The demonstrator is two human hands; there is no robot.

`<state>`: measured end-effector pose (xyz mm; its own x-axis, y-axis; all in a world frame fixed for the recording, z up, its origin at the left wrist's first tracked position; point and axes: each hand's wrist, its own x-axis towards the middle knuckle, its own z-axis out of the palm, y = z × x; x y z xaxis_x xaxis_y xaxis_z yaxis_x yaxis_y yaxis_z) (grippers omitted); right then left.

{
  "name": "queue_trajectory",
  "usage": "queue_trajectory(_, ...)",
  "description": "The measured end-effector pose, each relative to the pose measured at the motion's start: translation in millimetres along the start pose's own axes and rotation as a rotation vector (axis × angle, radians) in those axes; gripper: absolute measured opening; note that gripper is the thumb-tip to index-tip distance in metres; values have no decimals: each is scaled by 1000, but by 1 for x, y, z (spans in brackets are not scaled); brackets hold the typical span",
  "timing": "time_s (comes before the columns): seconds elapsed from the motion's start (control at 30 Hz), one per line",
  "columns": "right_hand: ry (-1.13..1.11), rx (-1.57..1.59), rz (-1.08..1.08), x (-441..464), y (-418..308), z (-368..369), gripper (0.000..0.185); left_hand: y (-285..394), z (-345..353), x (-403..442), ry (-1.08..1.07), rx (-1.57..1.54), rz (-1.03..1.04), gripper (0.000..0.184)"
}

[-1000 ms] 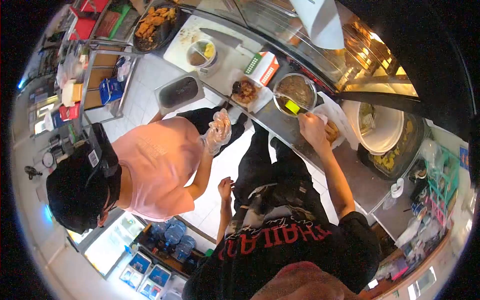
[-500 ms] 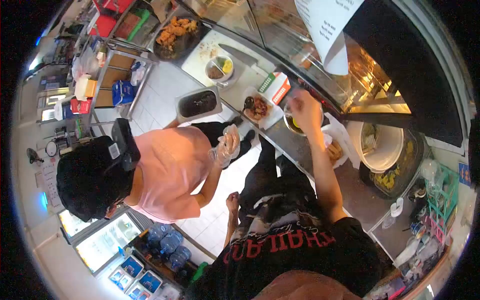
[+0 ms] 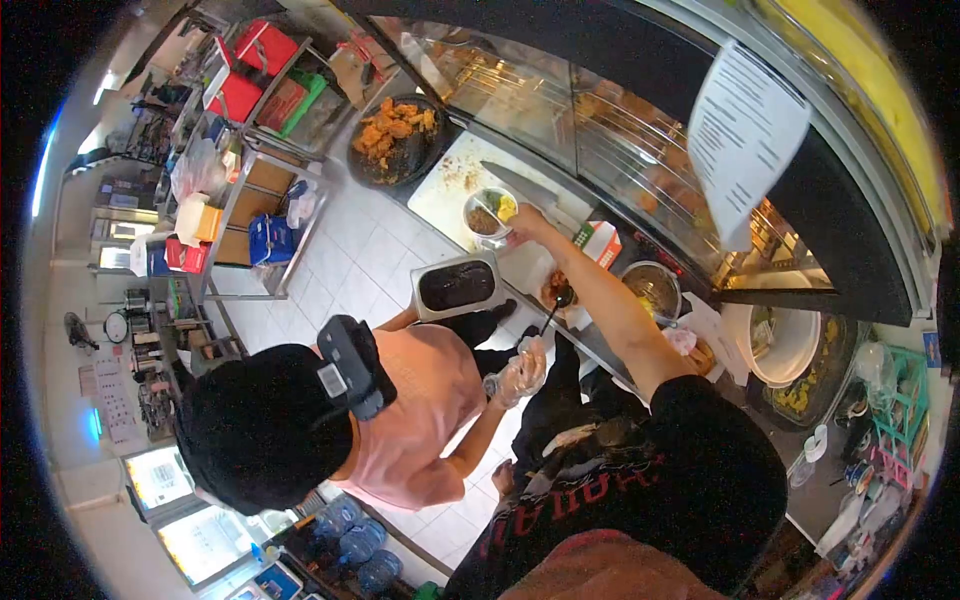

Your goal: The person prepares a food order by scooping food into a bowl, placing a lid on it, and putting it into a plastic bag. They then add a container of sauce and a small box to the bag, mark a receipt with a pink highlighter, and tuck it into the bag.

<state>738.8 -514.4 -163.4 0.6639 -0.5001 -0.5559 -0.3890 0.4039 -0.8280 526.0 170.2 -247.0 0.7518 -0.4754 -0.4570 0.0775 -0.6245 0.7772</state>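
Note:
My right hand (image 3: 527, 229) reaches across the counter, its fingers closed at the near rim of a white bowl (image 3: 470, 222). Brown and yellow-green food sits in that bowl, with a thin pale strip across it. Low beside my body, my left hand (image 3: 503, 479) is partly covered by my black shirt, its fingers unclear. Under my right forearm is a portion of reddish-brown food (image 3: 553, 288). A co-worker's gloved hand (image 3: 522, 370) holds a black ladle (image 3: 563, 297) over it. A metal bowl (image 3: 652, 290) with yellow contents stands to the right.
The co-worker in pink (image 3: 415, 390) stands close on my left, holding a metal pan (image 3: 458, 285). A large knife (image 3: 520, 182) lies on the cutting board (image 3: 435, 195). Fried pieces fill a black pan (image 3: 395, 140). A white bucket (image 3: 790, 340) stands right. A glass display case (image 3: 520, 90) borders the counter.
My right hand has moved left from above the metal bowl to the white bowl. The co-worker's gloved hand and pan have moved closer to me. The view has shifted.

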Motion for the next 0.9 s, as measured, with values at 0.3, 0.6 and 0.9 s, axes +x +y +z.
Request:
queue_trajectory(0.3,212,-23,-103,-38,-26,1,26,51,-7,35,-27,-265,-413,53)
queue_trajectory(0.6,188,-13,-56,-62,5,-31,28,194,1,173,-430,196,-15,58)
queue_trajectory(0.9,499,-90,-305,-406,5,-119,26,313,102,244,-877,972,520,63)
